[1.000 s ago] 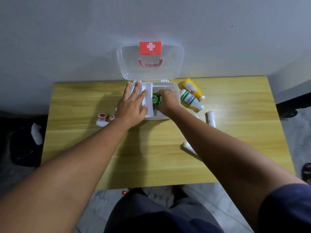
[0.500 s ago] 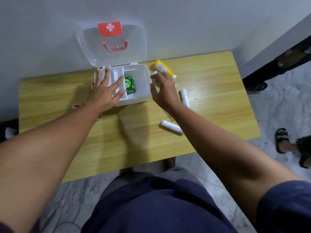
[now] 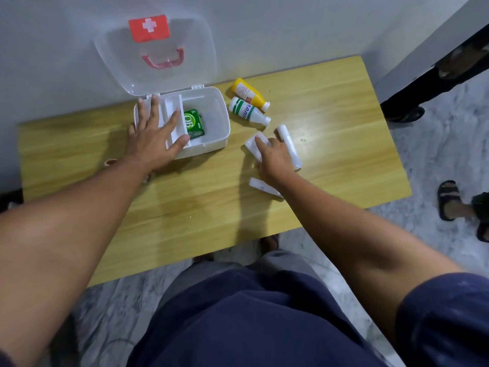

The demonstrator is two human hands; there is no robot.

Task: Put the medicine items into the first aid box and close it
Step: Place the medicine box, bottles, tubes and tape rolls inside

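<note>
The white first aid box [image 3: 221,128] stands open on the wooden table, its clear lid [image 3: 156,49] leaning back against the wall. A green packet [image 3: 194,124] lies inside it. My left hand [image 3: 153,136] rests flat, fingers spread, over the box's left compartments. My right hand [image 3: 274,157] is down on the table right of the box, fingertips on a flat white packet [image 3: 252,147]. A white tube [image 3: 289,147] lies just right of that hand and another white tube [image 3: 263,187] just below it. A yellow bottle [image 3: 248,94] and a white bottle with green label [image 3: 247,111] lie beyond.
A small red-capped item [image 3: 111,162] peeks out beside my left forearm. The table's right end [image 3: 389,144] drops to a marble floor, where another person's sandalled foot [image 3: 449,200] stands. The wall runs close behind the box.
My right hand left the green packet in the box, moved right past the bottles, and came down onto the flat white packet. My head turned right. My left hand stayed on the box.
</note>
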